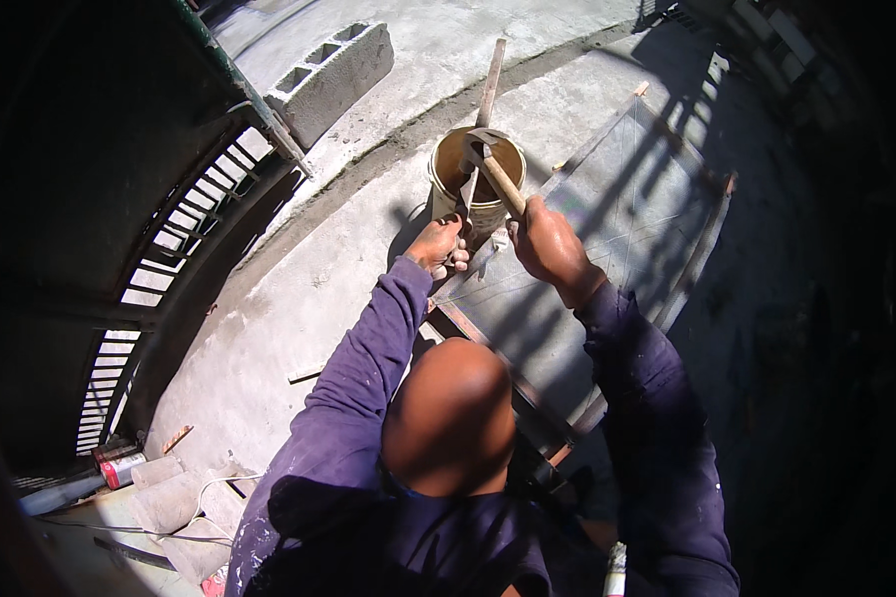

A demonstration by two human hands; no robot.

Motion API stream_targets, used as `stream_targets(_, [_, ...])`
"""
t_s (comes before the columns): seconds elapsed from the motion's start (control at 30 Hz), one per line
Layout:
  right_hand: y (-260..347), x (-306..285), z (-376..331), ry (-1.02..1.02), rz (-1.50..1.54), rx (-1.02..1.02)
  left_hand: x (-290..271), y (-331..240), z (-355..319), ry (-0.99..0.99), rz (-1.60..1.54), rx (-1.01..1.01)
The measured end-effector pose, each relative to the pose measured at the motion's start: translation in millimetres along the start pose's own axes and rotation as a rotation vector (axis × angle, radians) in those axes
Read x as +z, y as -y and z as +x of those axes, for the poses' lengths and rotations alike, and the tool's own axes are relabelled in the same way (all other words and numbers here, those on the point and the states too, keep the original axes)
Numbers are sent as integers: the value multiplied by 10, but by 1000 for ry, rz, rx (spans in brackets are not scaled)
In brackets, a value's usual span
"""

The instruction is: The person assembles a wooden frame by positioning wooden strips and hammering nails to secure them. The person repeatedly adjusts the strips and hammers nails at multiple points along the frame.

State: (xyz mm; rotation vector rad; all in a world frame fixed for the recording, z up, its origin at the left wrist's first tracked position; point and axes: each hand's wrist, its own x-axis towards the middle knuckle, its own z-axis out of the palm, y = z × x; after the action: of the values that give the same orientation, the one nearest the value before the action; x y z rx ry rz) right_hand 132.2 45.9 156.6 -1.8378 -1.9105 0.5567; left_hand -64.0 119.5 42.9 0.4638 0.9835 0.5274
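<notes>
My right hand [553, 247] is wrapped round the wooden handle of a hammer [504, 185]. Its curved metal head hangs over the mouth of a dirty bucket [448, 207]. My left hand [438, 246] is closed at the bucket's near side. From its fingers a narrow metal piece [468, 192] points up toward the hammer head; its lower end is hidden in the hand, and I cannot tell its exact kind. A wooden stick [491, 85] leans up out of the bucket at the far side. What lies deep in the bucket is in shade.
Right of the bucket, a flat grey panel [582, 219] edged with bars lies on the concrete. A hollow concrete block [334, 88] sits at the far left, by a dark metal gate [80, 229]. Grey cylinders [169, 500] and a red-and-white can [122, 470] lie at lower left.
</notes>
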Motion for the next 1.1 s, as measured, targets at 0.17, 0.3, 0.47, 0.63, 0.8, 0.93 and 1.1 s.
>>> stream_targets(0.17, [-67,201,-83,17,34,115,-44,34,92,120,142,89])
stream_targets(0.3, [-129,65,-144,-91,68,-15,22,61,36,27,260,189])
stream_targets(0.47, [-329,-40,-1015,-186,547,313,299,215,-271,156,-88,513])
stream_targets(0.63, [-427,51,-1858,-281,933,598,537,333,-601,249,-269,530])
stream_targets(0.8, [-457,56,-2321,-287,851,776,584,502,-667,91,-398,391])
stream_targets(0.93, [-500,39,-2478,-280,875,862,635,600,-420,124,-543,312])
stream_targets(1.1, [-544,-27,-2610,-221,875,878,730,717,-103,107,-668,227])
